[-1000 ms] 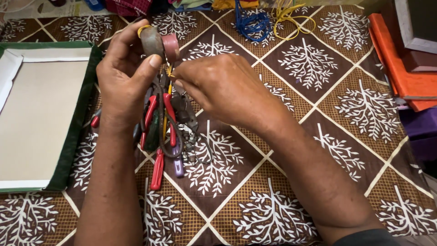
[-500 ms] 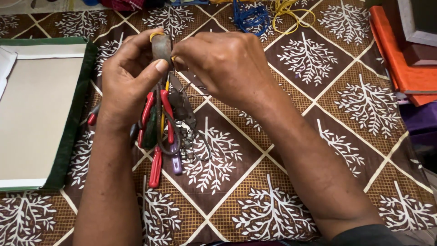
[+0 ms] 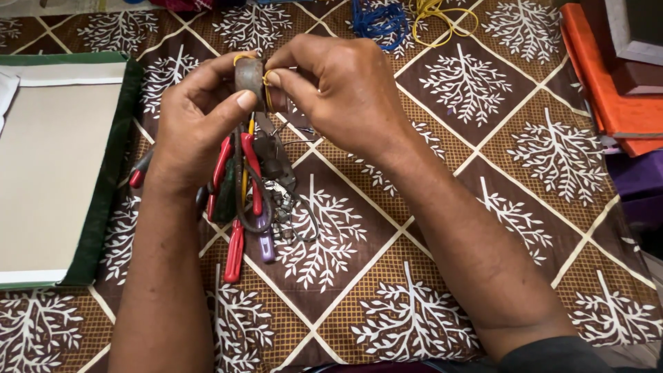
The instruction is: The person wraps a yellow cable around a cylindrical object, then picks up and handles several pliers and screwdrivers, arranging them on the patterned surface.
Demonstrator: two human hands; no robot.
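Observation:
My left hand pinches a small brown spool wound with yellow wire between thumb and fingers. Against the spool's right side, my right hand pinches the yellow wire with thumb and forefinger. Both hands are raised above a pile of hand tools: red-handled pliers, a purple-handled tool and several small metal parts, lying on the brown tree-patterned cloth.
A shallow green-edged tray with a pale bottom lies at the left. Coils of blue wire and yellow wire sit at the top. An orange box and other boxes stack at the right edge.
My right hand has risen from below the spool to its right side and now covers the pink end. Both hands shifted slightly right in the view.

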